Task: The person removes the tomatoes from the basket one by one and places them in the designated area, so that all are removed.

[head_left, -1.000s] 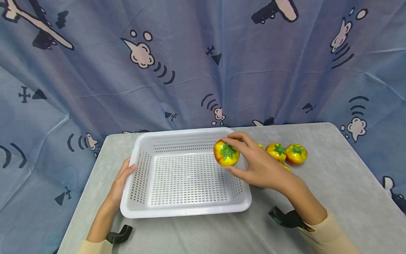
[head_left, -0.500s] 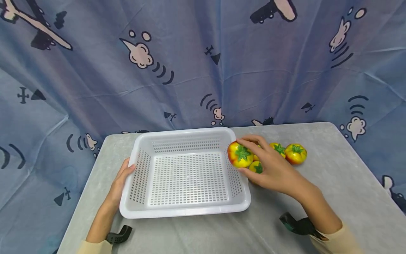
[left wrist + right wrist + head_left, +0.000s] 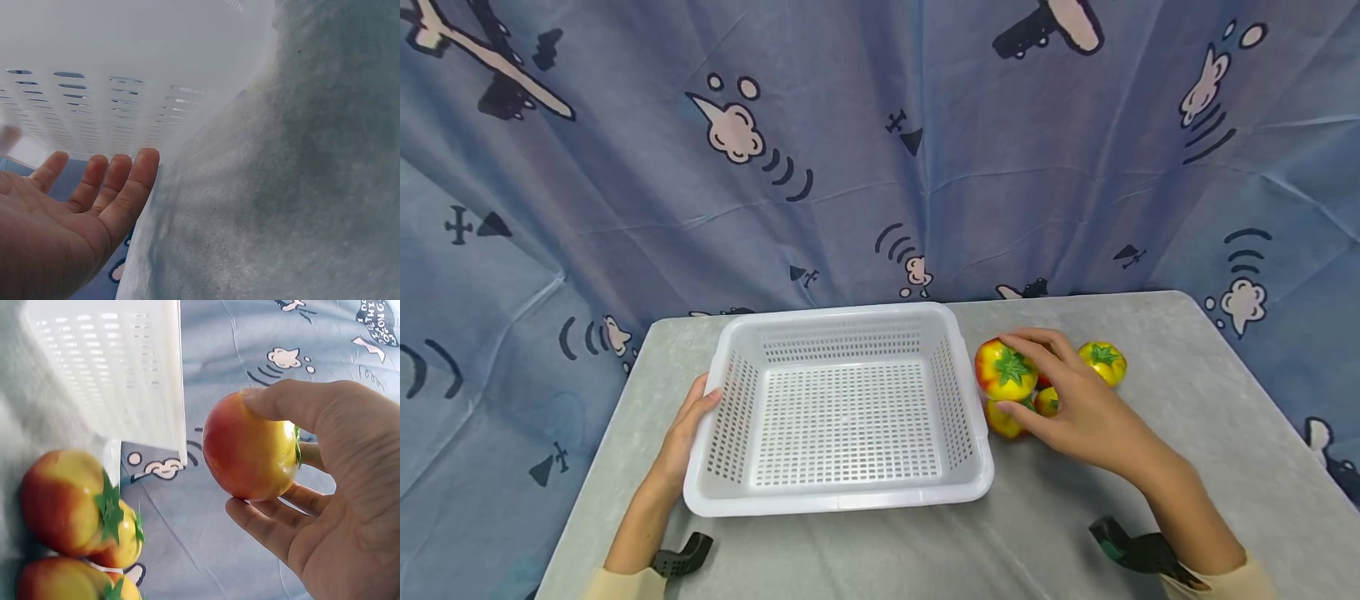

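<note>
A red-and-yellow tomato (image 3: 1006, 370) with a green star-shaped stem top is held between the thumb and fingers of my right hand (image 3: 1078, 408). In the right wrist view the tomato (image 3: 250, 450) is raised above the others, apart from the basket wall. Beside and below it lie several similar tomatoes (image 3: 1103, 362), partly hidden by the hand. My left hand (image 3: 681, 437) grips the left side of the white plastic basket (image 3: 838, 502), thumb at the rim. In the left wrist view the left fingers (image 3: 134, 187) lie against its slotted outer wall.
The basket stands on a grey cloth-covered table (image 3: 1165, 433), its perforated floor showing. Behind the table hangs a blue patterned curtain (image 3: 850, 150). A black wrist strap (image 3: 1138, 546) sits on the right forearm, another (image 3: 683, 556) on the left.
My right hand has moved to the right with the tomato, from over the basket's right side to above the other tomatoes. The left hand and the basket have stayed in place.
</note>
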Available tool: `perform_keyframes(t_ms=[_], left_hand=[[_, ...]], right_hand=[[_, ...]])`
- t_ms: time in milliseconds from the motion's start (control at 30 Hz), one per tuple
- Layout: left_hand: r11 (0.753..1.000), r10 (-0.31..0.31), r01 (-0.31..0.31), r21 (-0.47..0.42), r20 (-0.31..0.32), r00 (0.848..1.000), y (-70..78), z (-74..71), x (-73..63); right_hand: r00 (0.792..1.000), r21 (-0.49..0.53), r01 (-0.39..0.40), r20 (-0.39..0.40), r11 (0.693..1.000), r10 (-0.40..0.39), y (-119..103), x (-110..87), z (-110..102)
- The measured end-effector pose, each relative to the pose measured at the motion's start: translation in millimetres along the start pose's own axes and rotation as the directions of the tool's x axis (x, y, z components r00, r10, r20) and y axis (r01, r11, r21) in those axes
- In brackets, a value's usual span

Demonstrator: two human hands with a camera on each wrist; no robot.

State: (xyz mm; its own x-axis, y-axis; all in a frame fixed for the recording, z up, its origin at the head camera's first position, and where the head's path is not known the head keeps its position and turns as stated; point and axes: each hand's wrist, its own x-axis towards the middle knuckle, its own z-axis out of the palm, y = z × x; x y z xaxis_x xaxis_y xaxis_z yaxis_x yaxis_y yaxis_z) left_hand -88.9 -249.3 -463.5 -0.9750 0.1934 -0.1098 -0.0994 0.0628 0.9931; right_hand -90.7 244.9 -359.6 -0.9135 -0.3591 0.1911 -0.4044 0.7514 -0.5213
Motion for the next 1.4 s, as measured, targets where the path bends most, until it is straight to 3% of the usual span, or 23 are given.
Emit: perform_keyframes(t_ms=[433, 700, 1400], left_hand=[[1.0, -0.001, 0.0, -0.004, -0.007, 1.0, -0.2, 0.6, 0.6], [1.0, -0.001, 0.001, -0.01, -0.001, 1.0, 0.2, 0.1, 0.6], [1.0, -0.007, 0.007, -0.005, -0.007, 1.0, -1.0, -2.4, 3.0]], right_hand=[[0.997, 0.009, -0.044, -0.07, 0.999, 0.044, 28.0, -19.0, -8.8], [0.991, -0.043, -0.056, -0.125, 0.997, 0.05, 46.2, -30.2, -8.7], [0.987, -0.003, -0.086, -0.133, 0.996, 0.084, 72.0, -45.7, -5.4]])
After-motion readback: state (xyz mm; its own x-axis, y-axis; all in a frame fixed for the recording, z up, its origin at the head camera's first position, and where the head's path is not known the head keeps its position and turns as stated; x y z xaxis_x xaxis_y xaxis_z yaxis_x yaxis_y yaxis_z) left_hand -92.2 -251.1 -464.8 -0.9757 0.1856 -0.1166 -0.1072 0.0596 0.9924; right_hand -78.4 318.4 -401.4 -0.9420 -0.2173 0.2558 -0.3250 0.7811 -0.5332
